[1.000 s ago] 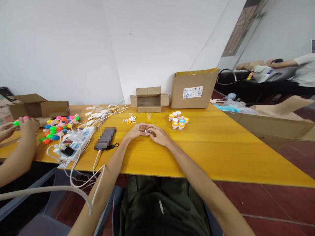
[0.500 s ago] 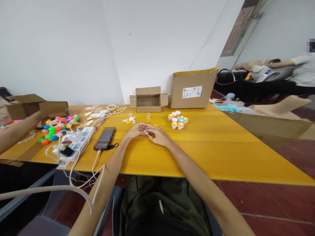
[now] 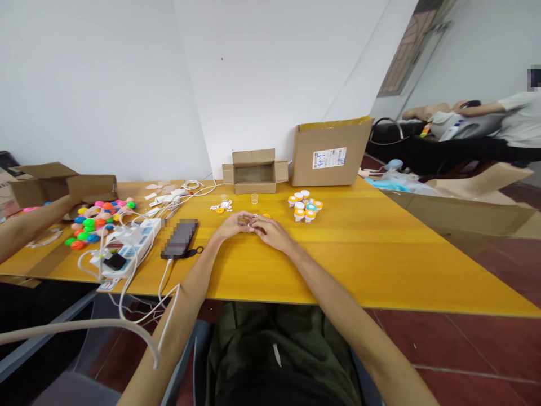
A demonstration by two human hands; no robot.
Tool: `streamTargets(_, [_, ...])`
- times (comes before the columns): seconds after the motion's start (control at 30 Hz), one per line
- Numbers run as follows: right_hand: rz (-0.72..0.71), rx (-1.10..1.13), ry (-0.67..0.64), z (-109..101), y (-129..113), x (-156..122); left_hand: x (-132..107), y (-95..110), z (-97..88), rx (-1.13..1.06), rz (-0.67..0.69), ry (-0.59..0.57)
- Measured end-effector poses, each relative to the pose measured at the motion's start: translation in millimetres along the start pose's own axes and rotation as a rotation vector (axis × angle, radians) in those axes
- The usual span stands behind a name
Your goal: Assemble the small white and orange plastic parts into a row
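My left hand (image 3: 235,225) and my right hand (image 3: 269,231) meet fingertip to fingertip above the yellow table (image 3: 270,276). Between the closed fingers shows a tiny white piece (image 3: 250,225), too small to name. Just beyond the right fingers lies an orange ring-like piece (image 3: 266,216), partly hidden. Small white parts with a yellow-orange piece (image 3: 220,210) are scattered beyond my left hand. A clear little cylinder (image 3: 254,198) stands past both hands. To the right is a cluster of white pieces with orange rims, one of them teal (image 3: 311,207).
A small open carton (image 3: 255,176) and a large labelled box (image 3: 329,155) stand by the wall. Leftward are a phone (image 3: 181,239), a power strip (image 3: 141,245) with cables and colourful balls (image 3: 91,223). Another person's arm (image 3: 38,225) reaches into a box (image 3: 91,189); someone sits far right.
My hands stay together in nearly the same place, with only slight finger movement. The view has shifted very slightly.
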State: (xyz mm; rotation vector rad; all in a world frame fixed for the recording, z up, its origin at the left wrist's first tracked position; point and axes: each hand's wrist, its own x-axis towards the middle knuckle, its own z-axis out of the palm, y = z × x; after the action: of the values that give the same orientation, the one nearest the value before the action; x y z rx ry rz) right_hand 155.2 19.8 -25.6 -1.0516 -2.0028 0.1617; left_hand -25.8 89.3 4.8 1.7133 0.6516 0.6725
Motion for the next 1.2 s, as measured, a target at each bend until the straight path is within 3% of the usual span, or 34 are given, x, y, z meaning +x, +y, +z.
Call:
streamTargets(0.77, [-0.044,-0.063,0.003,3.0,4.4,-1.6,-2.7,2.2,-0.3,0.014,-0.022,-0.019])
streamTargets(1.2, [-0.021,-0.023,0.051,-1.5,-2.5,-1.2,-1.2,3.9,-0.7,0.007,-0.011,0.065])
